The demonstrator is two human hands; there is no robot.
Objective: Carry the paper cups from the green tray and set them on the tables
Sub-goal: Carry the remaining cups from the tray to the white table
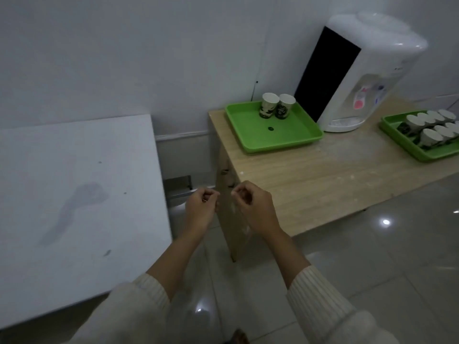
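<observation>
On the wooden surface (323, 184) ahead, the nearer green tray (280, 140) holds just two paper cups, upright and touching each other at its far corner by the wall: a lighter cup (269, 105) and a darker cup (285, 108) just to its right. Most of that tray's floor is bare, which suggests the job is well advanced, though no delivered cup shows anywhere in view, so how many have gone out cannot be judged. A white surface (74, 150) to the left, marked with a grey stain (82, 202), looks a likely place for a cup. Both hands are raised close together in front of the body, well short of the tray. The left hand (201, 207) and the right hand (253, 209) each have their fingers curled in toward the palm, and neither grips anything that can be made out (the frame is dim and a little blurred). At least these two cups are left to carry, and a reach to the tray's far corner comes first. A second green tray (422, 155) at the right edge, past the water dispenser (367, 78), is packed with rows of tilted cups (432, 137); whether those belong to the job is unclear.
</observation>
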